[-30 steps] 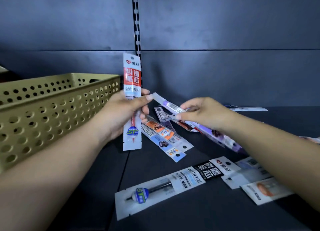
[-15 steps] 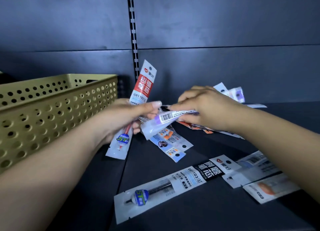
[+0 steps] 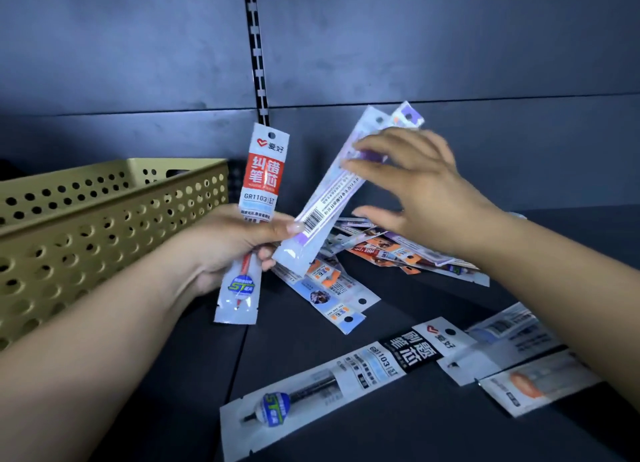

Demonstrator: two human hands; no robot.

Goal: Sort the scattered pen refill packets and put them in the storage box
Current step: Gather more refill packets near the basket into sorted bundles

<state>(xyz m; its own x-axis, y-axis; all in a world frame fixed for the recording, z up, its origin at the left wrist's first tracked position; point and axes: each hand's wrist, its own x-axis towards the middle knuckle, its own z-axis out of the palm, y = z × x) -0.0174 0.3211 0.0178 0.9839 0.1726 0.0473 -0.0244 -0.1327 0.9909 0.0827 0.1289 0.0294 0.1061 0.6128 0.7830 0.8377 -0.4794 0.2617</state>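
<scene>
Since earlier frame, purple packets (image 3: 341, 188) passed to left hand (image 3: 221, 250), tilted toward 1 o'clock. Left fingers (image 3: 277, 227) pinch them plus red packet (image 3: 261, 198). Right hand (image 3: 419, 191) fingers spread, releasing. Storage box (image 3: 104, 226) at 9 o'clock; loose packets (image 3: 346, 382) on shelf (image 3: 415, 434).

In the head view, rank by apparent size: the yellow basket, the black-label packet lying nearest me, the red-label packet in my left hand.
1. Yellow basket, clearly largest, though partly cut off at the frame edge.
2. Black-label packet.
3. Red-label packet.
The black one lies nearer the camera, so the true sizes of the two packets may match.
</scene>
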